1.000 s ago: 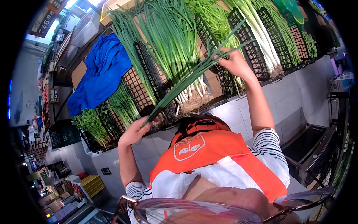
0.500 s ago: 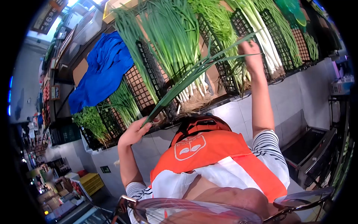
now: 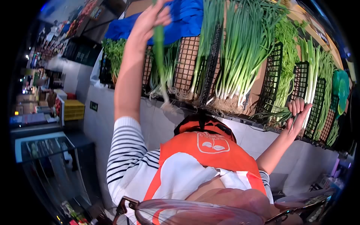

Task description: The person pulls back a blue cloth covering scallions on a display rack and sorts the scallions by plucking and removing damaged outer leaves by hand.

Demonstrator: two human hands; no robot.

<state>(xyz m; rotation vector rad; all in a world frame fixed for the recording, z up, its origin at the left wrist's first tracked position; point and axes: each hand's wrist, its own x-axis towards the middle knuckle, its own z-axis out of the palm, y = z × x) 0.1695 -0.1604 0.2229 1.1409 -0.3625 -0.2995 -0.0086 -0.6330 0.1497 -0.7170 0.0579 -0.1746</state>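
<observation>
My left hand (image 3: 152, 18) is raised in front of the blue cloth (image 3: 185, 18), closed on a green onion (image 3: 159, 52). The stalk hangs down from it, blurred by motion, with its white end and roots lowest. At the right, my right hand (image 3: 298, 114) is closed on dark green onion leaves (image 3: 275, 113), whose strips stick out leftward. It is in front of the lower ends of the long pale-stemmed stalks (image 3: 311, 80). Between my hands stands a thick bunch of green onions (image 3: 245, 52), roots toward me.
Black plastic crates (image 3: 270, 77) divide the vegetable display. Leafy greens (image 3: 114, 52) stand at its left end, leafy stalks (image 3: 285, 56) and thin green beans (image 3: 325, 86) at the right. A green bag (image 3: 340, 88) hangs far right. A yellow crate (image 3: 74, 110) stands at the left.
The view has shifted toward the left. My left hand has risen and now holds a hanging green onion. My right hand has come lower; the leaves no longer stretch between my hands.
</observation>
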